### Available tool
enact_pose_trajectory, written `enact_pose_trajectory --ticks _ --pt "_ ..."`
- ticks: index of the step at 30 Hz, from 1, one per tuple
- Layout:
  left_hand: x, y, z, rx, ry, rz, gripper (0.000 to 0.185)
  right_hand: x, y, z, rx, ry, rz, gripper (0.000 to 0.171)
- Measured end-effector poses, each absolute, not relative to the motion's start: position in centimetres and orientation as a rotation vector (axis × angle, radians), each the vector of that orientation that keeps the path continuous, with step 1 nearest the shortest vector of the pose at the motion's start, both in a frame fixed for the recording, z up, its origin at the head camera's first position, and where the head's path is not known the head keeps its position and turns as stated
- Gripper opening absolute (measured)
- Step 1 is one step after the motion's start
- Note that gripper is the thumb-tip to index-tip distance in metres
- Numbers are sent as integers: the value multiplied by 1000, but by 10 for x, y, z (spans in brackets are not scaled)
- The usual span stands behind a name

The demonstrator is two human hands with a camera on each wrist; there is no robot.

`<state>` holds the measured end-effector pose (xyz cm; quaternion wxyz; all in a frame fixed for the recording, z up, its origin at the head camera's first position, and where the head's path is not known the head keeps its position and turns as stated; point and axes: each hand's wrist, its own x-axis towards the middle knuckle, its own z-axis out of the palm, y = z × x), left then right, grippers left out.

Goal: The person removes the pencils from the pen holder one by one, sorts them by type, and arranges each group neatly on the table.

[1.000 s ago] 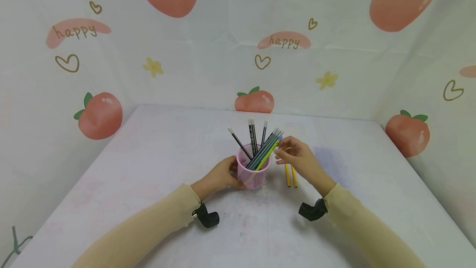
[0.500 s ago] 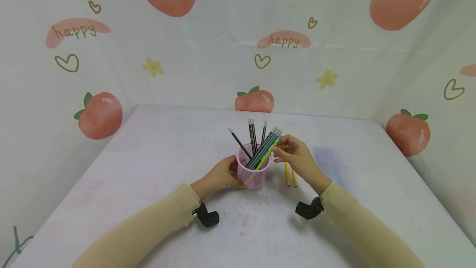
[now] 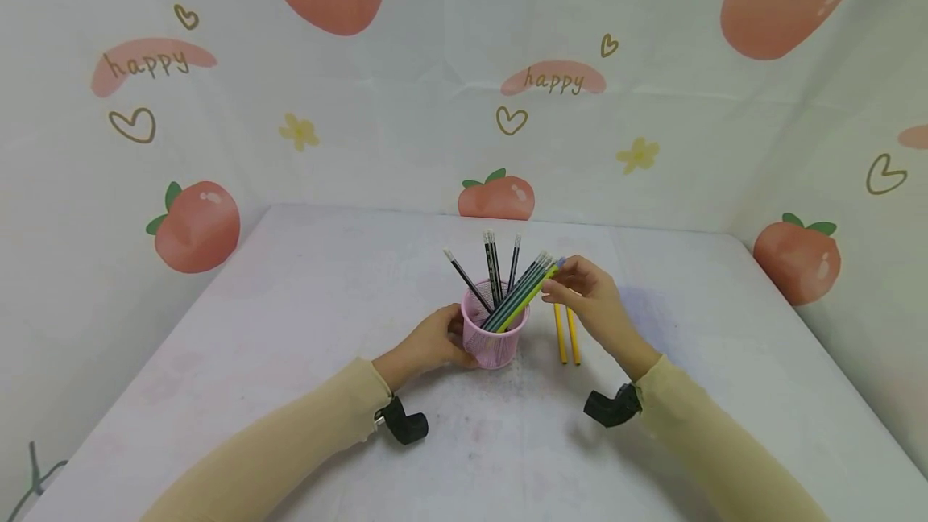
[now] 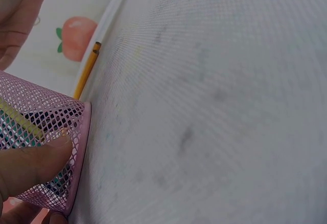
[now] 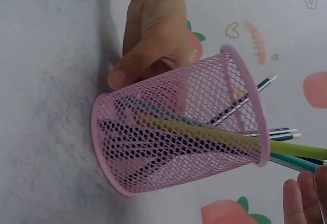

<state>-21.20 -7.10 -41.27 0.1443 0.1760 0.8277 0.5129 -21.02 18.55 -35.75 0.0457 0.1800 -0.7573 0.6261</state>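
On the white table [image 3: 304, 361], near its middle, we record one pink mesh pencil cup [image 3: 495, 338], upright. Our left hand [image 3: 433, 341] wraps the cup's left wall; the left wrist view shows the thumb pressed flat against the mesh. Contents of the cup: several dark pencils [image 3: 493, 264] with pale ends, fanned upward, plus a bundle leaning right over the rim, among them one yellow-green pencil [image 3: 528, 299]. Our right hand [image 3: 593, 301] sits at the upper end of that leaning bundle, fingertips closed lightly on the yellow-green pencil's tip, the other fingers loosely curled. Just right of the cup, flat on the table and side by side, lie two orange pencils [image 3: 566, 334], apart from the cup and partly under the right hand. Behind the table, we note a backdrop [image 3: 406, 103] printed with peaches, hearts and "happy".
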Motion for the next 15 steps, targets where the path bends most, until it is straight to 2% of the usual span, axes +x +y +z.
enact_pose_trajectory --ticks 4,11,15 --pt "-212 -70 -413 500 2389 1482 70 -209 188 -352 549 -2236 1969 12" --pt "-213 -69 -414 489 2402 1463 70 -209 194 -344 605 -2054 2113 18" --pt "-212 -70 -414 502 2399 1468 69 -209 197 -337 634 -2005 2099 15"
